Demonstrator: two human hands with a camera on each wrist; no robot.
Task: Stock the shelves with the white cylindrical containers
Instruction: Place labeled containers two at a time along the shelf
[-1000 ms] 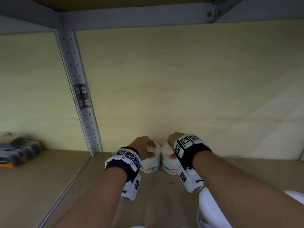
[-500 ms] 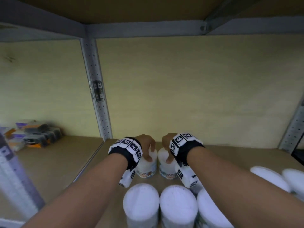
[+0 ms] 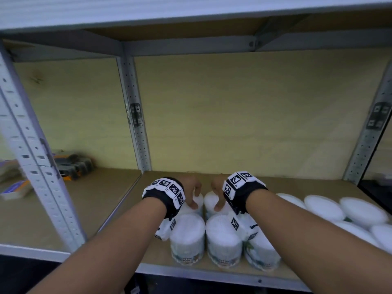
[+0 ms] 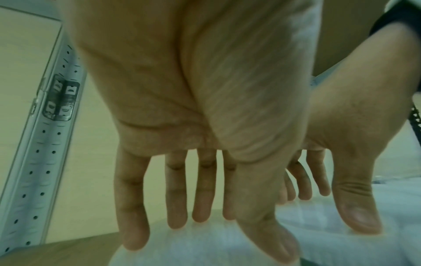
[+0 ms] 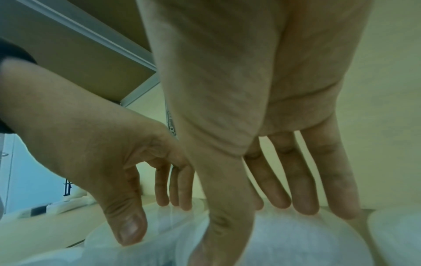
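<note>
Two white cylindrical containers stand side by side in the back row of the shelf [image 3: 282,183]. My left hand [image 3: 195,198] hovers over the left container [image 3: 199,202], and my right hand [image 3: 216,197] over the right container [image 3: 210,200]. In the left wrist view my left hand [image 4: 205,234] has straight, spread fingers, with the tips at the edge of the lid [image 4: 205,252]. My right hand [image 5: 262,221] looks the same in the right wrist view, its fingertips on the white lid [image 5: 284,248]. Neither hand curls round a container.
A front row of three white containers [image 3: 187,236] [image 3: 222,238] [image 3: 259,249] stands below my wrists at the shelf edge. More white lids [image 3: 324,206] crowd the right side. A perforated steel upright [image 3: 135,115] divides the bays; dark boxes [image 3: 72,166] lie in the left bay.
My fingers have straightened from gripping the two back containers to resting on their tops. The view has pulled back, so the front row and the shelf edge now show.
</note>
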